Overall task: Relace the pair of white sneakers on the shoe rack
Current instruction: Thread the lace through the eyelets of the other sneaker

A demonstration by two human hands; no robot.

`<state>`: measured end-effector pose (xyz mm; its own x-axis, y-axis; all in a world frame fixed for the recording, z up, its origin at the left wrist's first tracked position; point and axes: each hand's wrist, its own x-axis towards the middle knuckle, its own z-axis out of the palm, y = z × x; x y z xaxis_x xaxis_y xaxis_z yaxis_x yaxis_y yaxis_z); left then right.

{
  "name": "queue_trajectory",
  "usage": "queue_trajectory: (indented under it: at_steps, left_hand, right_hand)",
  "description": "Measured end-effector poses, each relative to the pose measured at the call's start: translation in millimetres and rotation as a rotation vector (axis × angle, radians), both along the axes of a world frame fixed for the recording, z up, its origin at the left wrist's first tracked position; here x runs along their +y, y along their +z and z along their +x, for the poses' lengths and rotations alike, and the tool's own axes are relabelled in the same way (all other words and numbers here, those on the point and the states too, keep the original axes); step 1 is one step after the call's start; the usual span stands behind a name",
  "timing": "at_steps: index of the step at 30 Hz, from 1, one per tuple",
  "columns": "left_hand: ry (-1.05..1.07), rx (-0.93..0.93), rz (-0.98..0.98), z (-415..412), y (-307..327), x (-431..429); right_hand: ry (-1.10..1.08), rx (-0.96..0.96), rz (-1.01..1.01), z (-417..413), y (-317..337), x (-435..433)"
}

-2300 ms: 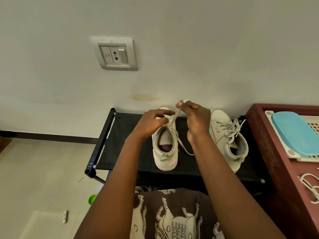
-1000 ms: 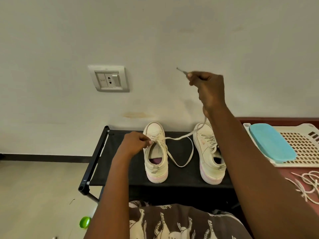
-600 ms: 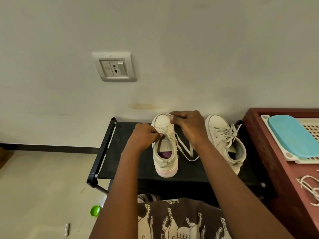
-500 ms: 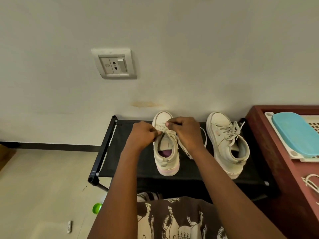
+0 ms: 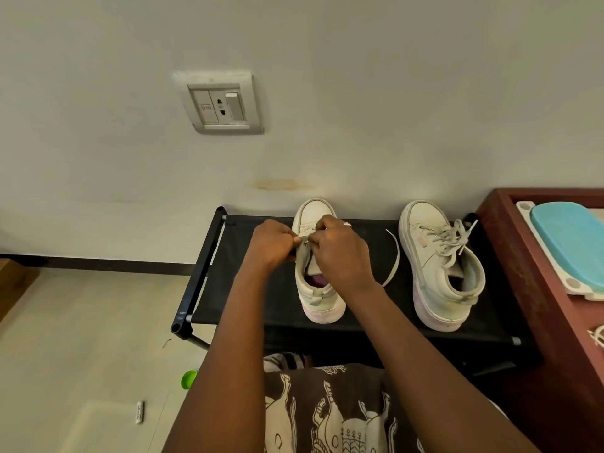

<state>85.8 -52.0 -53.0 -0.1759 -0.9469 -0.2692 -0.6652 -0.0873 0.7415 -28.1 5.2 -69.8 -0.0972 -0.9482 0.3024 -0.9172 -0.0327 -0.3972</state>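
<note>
Two white sneakers stand on the black shoe rack (image 5: 248, 289), toes to the wall. The left sneaker (image 5: 318, 292) is partly laced. Both hands meet over its eyelet area. My left hand (image 5: 273, 243) pinches the sneaker's left eyelet edge, and my right hand (image 5: 340, 253) pinches the white lace at an eyelet. The lace's loose end (image 5: 394, 256) curves over the rack to the right of my right wrist. The right sneaker (image 5: 441, 266) is fully laced with a tied bow and nobody touches it.
A dark red table (image 5: 536, 289) stands right of the rack, bearing a white perforated tray (image 5: 555, 266) with a blue lid (image 5: 575, 240) and loose white laces (image 5: 598, 336). A wall socket (image 5: 220, 104) sits above. A green cap (image 5: 189, 378) lies on the floor.
My right hand came down from a high pull on the lace to the left sneaker's eyelets. The lace's slack now lies on the rack. My left hand stayed at the sneaker.
</note>
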Motion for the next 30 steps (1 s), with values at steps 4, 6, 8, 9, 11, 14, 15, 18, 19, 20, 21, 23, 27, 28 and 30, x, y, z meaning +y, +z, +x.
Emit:
queue_trajectory:
  at_steps: [4,6,8,9,11,14,15,18,19,20,21,23,27,28,30]
  left_hand:
    - [0.01,0.044,0.026,2,-3,-2]
    - [0.011,0.061,0.032,4,-4,-3]
    - [0.013,0.092,0.046,6,-5,-3]
    - [0.011,0.103,0.052,6,-5,-3]
    - [0.0,0.108,0.053,7,-6,-3]
    - [-0.013,0.111,0.044,8,-8,-4]
    - [-0.012,0.118,0.043,8,-8,-4]
    - [-0.022,0.128,0.037,8,-9,-4]
    - [-0.026,0.131,0.036,8,-9,-4]
    - [-0.028,0.135,0.036,8,-10,-5]
    - [-0.027,0.14,0.037,8,-11,-6]
    - [-0.023,0.152,0.043,9,-12,-7]
    - [-0.008,0.299,0.147,12,-14,-6]
    - [0.004,0.369,0.195,13,-15,-6]
    - [0.035,0.488,0.287,16,-17,-5]
  right_hand:
    - [-0.005,0.062,-0.025,8,-5,0]
    - [-0.029,0.037,-0.075,10,-6,0]
    - [-0.025,0.035,-0.092,12,-8,-1]
    - [-0.024,0.038,-0.1,12,-9,-2]
    - [-0.026,0.042,-0.104,12,-8,-2]
    - [-0.034,0.06,-0.096,15,-7,-1]
    - [-0.041,0.059,-0.107,15,-9,-1]
    - [-0.068,-0.022,-0.158,15,-16,-2]
    - [-0.077,-0.056,-0.171,15,-18,-3]
    - [-0.084,-0.077,-0.181,15,-19,-3]
    - [-0.088,-0.087,-0.183,16,-20,-4]
    - [-0.089,-0.09,-0.183,17,-22,-6]
    - [-0.082,-0.056,-0.149,15,-20,-7]
    - [-0.092,-0.061,-0.131,14,-19,-8]
    - [-0.093,-0.04,-0.159,12,-19,-8]
